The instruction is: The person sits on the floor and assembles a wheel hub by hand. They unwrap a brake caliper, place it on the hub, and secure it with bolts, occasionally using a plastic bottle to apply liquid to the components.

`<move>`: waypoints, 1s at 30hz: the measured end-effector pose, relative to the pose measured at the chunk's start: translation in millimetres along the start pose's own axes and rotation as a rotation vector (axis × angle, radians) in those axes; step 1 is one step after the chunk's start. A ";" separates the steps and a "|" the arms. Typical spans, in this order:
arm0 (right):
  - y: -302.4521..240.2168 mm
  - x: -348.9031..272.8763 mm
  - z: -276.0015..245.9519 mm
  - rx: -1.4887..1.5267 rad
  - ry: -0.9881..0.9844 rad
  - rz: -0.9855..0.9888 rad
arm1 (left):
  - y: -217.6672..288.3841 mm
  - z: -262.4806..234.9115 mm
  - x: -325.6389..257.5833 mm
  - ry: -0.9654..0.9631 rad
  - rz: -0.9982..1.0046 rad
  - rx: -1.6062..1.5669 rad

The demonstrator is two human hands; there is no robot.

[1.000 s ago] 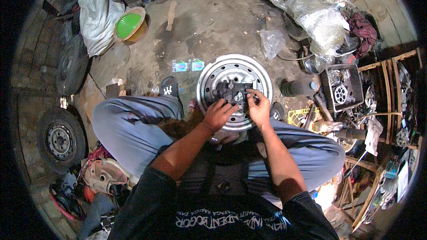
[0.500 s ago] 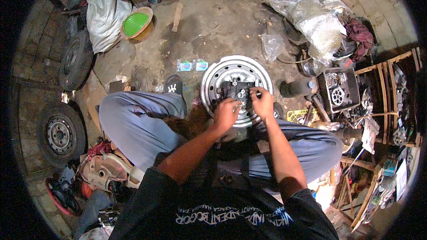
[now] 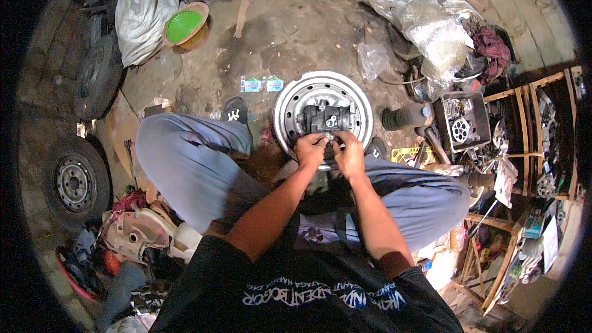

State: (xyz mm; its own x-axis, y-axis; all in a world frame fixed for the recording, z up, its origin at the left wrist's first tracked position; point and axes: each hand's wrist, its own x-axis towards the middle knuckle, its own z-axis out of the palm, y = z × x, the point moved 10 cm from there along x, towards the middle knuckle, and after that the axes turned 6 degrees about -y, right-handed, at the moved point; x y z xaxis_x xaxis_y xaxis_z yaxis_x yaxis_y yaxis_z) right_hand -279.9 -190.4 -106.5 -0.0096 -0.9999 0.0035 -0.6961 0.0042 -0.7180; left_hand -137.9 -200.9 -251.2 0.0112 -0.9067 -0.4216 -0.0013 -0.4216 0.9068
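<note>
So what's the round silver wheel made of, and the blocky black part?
The round silver wheel looks like metal, painted or bare: it gleams brightly. The blocky black part seems dull, perhaps metal from its chunky, machine-like shape, but plastic's possible.

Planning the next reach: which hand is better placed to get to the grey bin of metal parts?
Likely the right hand: the grey bin stands to the person's right, on that hand's side. The left hand would have to cross past it. Both are at the dark metal part.

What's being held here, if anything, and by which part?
Cannot be told: left hand and right hand are at the near side of the dark mechanical part, their grip unclear.
</note>
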 end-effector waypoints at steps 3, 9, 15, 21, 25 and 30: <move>-4.3 -0.8 6.4 -0.016 0.007 -0.019 | 3.4 -2.4 1.5 0.054 0.110 0.084; 13.4 -6.8 15.9 0.010 0.038 0.067 | 9.0 -0.6 -4.9 0.040 -0.023 0.032; 7.1 -4.5 7.4 0.019 0.120 0.031 | 18.0 1.6 -6.6 0.043 -0.016 -0.104; 23.7 -0.6 0.2 0.069 0.196 0.193 | 12.4 5.1 -4.3 0.024 -0.025 -0.152; 38.7 0.7 5.8 0.170 0.139 0.398 | 13.0 0.6 -0.2 -0.001 -0.007 -0.037; 41.3 4.9 5.2 0.151 0.131 0.460 | 26.4 -5.9 0.1 0.011 0.007 0.214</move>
State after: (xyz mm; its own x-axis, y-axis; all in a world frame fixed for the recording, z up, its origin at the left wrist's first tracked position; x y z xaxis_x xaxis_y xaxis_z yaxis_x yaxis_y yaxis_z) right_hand -305.0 -195.2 -139.8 -0.3878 -0.8852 -0.2570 -0.4866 0.4334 -0.7585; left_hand -132.1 -212.1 -227.3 0.0213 -0.9098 -0.4145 -0.2133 -0.4092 0.8872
